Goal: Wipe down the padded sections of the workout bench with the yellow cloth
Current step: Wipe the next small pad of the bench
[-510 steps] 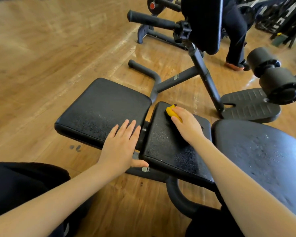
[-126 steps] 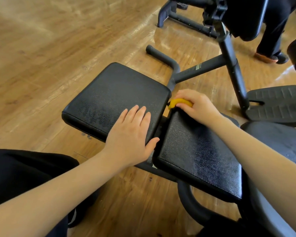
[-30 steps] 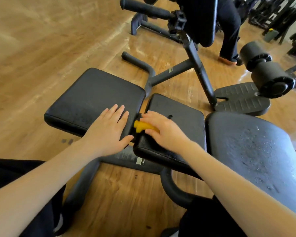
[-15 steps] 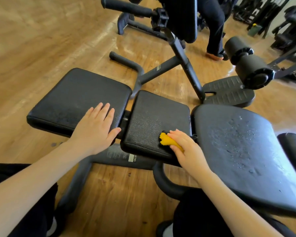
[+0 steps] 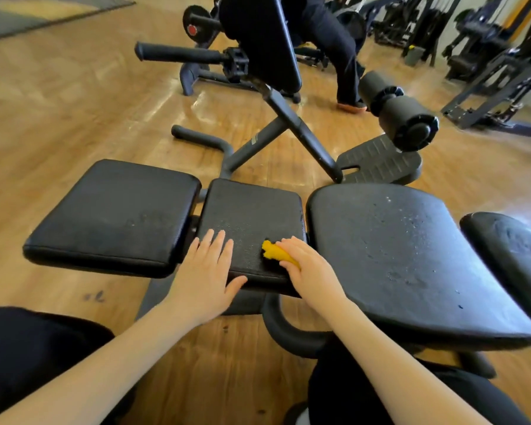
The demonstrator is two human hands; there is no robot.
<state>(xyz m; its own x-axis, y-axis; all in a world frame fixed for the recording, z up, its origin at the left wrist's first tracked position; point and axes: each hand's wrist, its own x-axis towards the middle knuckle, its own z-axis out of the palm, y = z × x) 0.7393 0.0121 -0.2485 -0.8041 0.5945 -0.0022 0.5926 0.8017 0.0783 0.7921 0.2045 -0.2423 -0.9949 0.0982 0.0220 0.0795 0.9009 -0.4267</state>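
Observation:
The workout bench has black padded sections side by side: a left pad (image 5: 114,210), a narrow middle pad (image 5: 252,210), a large right pad (image 5: 405,253) speckled with droplets, and a far-right pad (image 5: 515,243). My right hand (image 5: 311,268) presses the bunched yellow cloth (image 5: 273,253) onto the near right corner of the middle pad. My left hand (image 5: 206,271) lies flat with fingers spread on the near left corner of the same pad. Most of the cloth is hidden under my fingers.
Behind the bench stands another machine with an upright black pad (image 5: 258,38), a handle bar (image 5: 178,53), foam rollers (image 5: 396,111) and a footplate (image 5: 380,162). A person's legs (image 5: 341,47) stand at the back. More gym frames (image 5: 503,65) fill the right rear. Wooden floor (image 5: 59,96) lies to the left.
My left hand has shifted from the left pad onto the middle pad's near left corner. The right hand with the cloth stays at the middle pad's near right corner. The view has tilted up.

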